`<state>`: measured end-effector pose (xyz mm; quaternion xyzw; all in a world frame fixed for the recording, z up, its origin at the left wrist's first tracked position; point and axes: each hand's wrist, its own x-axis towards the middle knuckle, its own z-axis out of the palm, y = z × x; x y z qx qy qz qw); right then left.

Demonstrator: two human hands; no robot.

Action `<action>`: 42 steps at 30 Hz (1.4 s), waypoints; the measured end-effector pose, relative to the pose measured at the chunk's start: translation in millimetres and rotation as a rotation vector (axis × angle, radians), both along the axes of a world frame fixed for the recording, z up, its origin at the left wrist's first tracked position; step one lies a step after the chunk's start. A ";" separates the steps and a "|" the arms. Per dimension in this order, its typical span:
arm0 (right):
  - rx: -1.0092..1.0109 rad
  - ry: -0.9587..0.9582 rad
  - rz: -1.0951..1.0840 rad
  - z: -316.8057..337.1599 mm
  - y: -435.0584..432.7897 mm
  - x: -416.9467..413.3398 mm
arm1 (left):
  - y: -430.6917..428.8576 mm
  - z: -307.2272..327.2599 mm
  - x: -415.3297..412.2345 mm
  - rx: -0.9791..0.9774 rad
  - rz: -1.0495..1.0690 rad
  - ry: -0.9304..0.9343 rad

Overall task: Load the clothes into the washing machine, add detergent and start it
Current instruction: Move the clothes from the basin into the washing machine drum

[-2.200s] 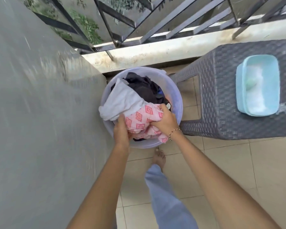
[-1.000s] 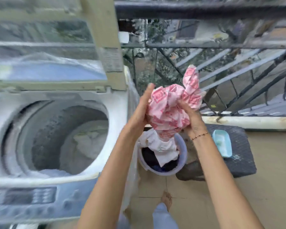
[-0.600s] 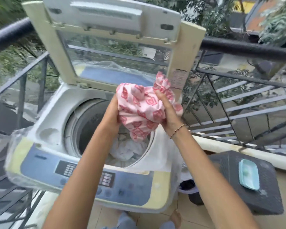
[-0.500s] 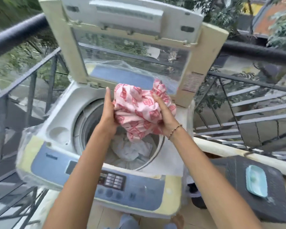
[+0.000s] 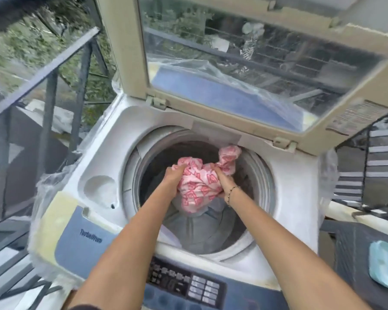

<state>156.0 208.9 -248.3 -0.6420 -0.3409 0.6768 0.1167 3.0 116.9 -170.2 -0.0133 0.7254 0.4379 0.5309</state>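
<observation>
With both hands inside the washing machine (image 5: pixel 296 182) drum mouth, I've got left hand (image 5: pixel 171 179) and right hand (image 5: pixel 222 181) clenched on the pink patterned cloth (image 5: pixel 197 186), bunched just above the pale laundry (image 5: pixel 202 229) already in the tub. Risk: one loose end (image 5: pixel 230 156) sits up by the drum rim; if I let go now it could drape over the rim instead of dropping in

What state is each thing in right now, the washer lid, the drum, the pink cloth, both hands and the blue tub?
Washer lid: raised open.
Drum: partly loaded with pale clothes.
Pink cloth: bunched, held inside the drum mouth.
Left hand: gripping the pink cloth.
Right hand: gripping the pink cloth.
Blue tub: uncovered, on the dark stool.
</observation>
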 end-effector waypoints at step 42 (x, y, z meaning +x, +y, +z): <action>0.575 0.122 0.032 197.3 68.5 341.0 | 116.8 148.7 406.9 0.695 0.000 0.215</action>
